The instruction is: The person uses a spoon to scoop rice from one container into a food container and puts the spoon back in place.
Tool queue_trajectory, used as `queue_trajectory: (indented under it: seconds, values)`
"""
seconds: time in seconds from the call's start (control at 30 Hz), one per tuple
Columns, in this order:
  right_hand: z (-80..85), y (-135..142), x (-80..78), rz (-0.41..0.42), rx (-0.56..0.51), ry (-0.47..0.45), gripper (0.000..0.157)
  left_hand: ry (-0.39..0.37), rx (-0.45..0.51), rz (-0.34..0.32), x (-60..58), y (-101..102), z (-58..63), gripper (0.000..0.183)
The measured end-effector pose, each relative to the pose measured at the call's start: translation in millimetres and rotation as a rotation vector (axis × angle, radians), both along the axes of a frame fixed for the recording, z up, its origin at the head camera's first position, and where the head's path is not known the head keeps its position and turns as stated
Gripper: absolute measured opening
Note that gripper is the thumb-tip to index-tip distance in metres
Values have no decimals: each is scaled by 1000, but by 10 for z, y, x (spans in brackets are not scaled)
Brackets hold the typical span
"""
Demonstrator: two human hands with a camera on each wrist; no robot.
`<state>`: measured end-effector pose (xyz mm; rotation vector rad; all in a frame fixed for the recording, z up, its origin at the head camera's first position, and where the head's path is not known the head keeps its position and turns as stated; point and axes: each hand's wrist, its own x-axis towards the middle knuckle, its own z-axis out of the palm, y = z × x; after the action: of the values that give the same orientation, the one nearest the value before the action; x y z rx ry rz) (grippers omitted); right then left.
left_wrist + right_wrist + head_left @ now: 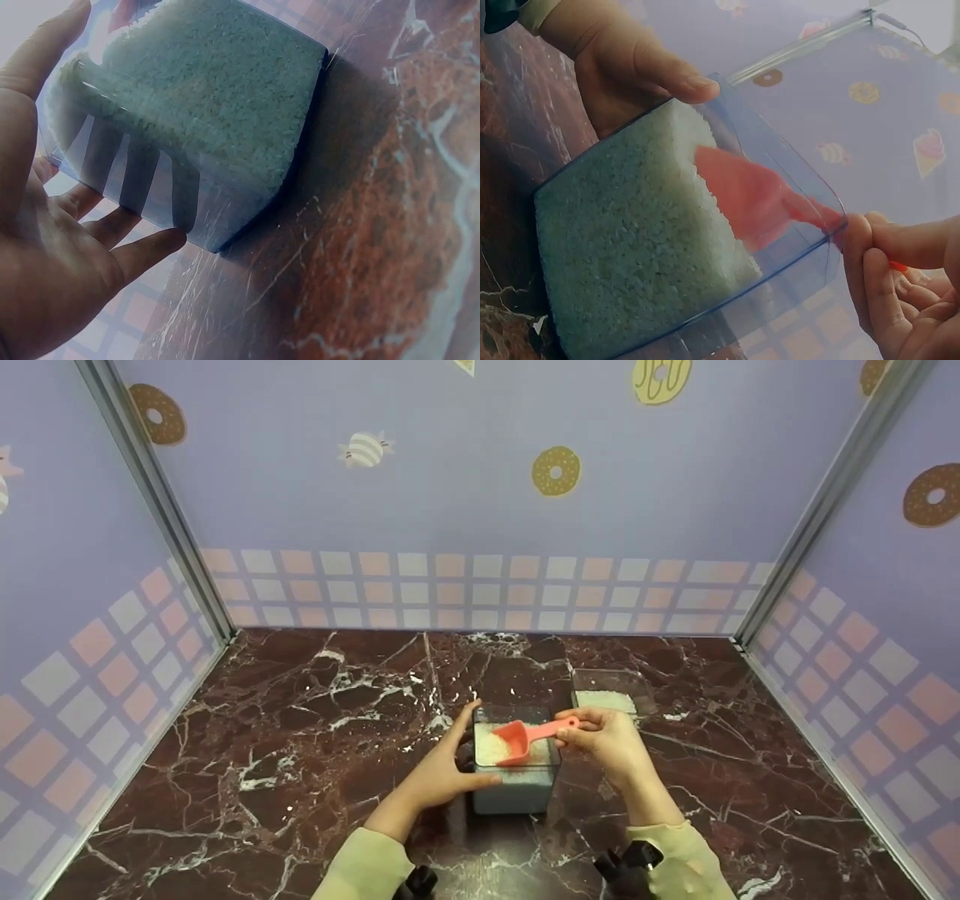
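Observation:
A clear, blue-tinted container [514, 795] of white rice [217, 82] stands upright on the table. My left hand [446, 769] holds it from the left, thumb on the near wall by the rim and fingers along the side. With fingertips and thumb, my right hand [604, 739] pinches the handle of a pink scoop [517, 739]. In the right wrist view, the bowl of the scoop [742, 191] sits inside the container, its front edge dipped into the rice. Some rice lies in the bowl in the head view.
Behind my right hand sits a second clear container [641, 686] with a shallow layer of rice. Small white specks lie on the dark marbled table [360, 780]. Patterned panels [450, 495] enclose the back and both sides.

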<state>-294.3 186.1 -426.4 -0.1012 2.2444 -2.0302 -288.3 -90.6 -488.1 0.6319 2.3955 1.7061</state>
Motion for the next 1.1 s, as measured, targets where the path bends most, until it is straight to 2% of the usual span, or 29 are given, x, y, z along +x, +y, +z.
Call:
queue_trajectory:
  seconds: [0.43,0.57,0.63,0.87,1.1]
  values:
    - [-73,147,-87,108,-221,-91,32,2,7,-7,-8,-1,6,118]
    - [-116,218,-135,135,-285,-126,21,8,-18,6,-8,-4,5,118]
    - [-142,247,-160,160,-342,-150,19,11,-20,8,-8,-4,5,118]
    - [-215,316,-233,222,-515,-233,28,15,18,-6,-23,-5,-5,120]
    - [-279,378,-279,273,-701,-322,26,9,19,-13,-10,-6,-6,119]
